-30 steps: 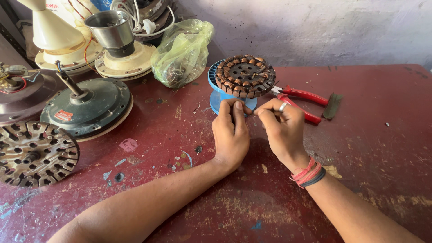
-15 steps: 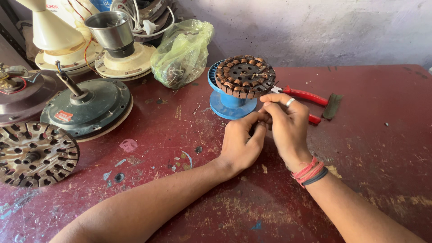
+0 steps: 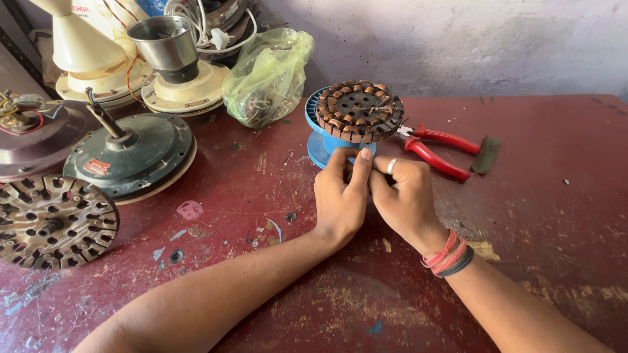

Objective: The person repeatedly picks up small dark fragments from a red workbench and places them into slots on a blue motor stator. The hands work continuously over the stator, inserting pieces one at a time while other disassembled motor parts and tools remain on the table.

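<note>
Hands: left hand [image 3: 340, 196] and right hand [image 3: 402, 196] meet, fingers pinched narrow on something too fine to make out.
Stator: copper-wound stator [image 3: 358, 110] sits on a blue spool [image 3: 325, 145], just beyond the hands.
Progress: coils appear fully wound; lead work seemingly unfinished.
Nearby: red pliers [image 3: 435, 149] on the table [image 3: 556, 216].
</note>
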`<state>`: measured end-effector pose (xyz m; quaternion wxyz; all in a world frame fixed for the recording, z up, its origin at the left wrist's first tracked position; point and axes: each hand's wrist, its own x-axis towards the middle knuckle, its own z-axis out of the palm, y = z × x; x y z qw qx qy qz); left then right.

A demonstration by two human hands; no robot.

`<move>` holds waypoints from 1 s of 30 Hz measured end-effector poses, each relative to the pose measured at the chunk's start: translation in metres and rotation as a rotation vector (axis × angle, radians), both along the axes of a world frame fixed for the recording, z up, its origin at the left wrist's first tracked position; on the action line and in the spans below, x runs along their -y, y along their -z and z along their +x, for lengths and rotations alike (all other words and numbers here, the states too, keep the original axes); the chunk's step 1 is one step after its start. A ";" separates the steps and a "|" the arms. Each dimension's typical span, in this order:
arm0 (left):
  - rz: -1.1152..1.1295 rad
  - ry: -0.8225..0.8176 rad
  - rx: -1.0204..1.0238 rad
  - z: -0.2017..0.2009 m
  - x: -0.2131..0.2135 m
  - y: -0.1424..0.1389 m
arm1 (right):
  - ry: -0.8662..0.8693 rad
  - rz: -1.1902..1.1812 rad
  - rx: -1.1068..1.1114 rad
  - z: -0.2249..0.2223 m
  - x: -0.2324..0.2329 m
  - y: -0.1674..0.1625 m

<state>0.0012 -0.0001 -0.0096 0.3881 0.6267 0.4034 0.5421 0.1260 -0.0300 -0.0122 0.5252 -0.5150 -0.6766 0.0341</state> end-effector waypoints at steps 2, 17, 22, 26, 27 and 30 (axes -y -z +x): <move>0.012 0.052 0.078 0.000 0.000 0.003 | -0.048 -0.029 -0.093 0.002 0.002 -0.001; 0.446 0.170 -0.173 -0.002 0.007 0.004 | -0.005 0.063 -0.373 0.004 -0.001 -0.014; 0.190 0.090 -0.210 0.001 0.004 0.004 | 0.144 0.029 -0.288 0.007 -0.003 -0.011; 0.033 0.080 -0.081 0.002 0.000 0.000 | 0.155 -0.033 -0.080 0.005 -0.005 -0.009; 0.024 0.047 -0.047 0.002 -0.001 -0.001 | 0.137 -0.058 -0.046 0.003 -0.004 -0.008; -0.006 -0.009 -0.036 0.001 -0.001 -0.003 | 0.063 -0.055 0.010 0.000 0.000 -0.007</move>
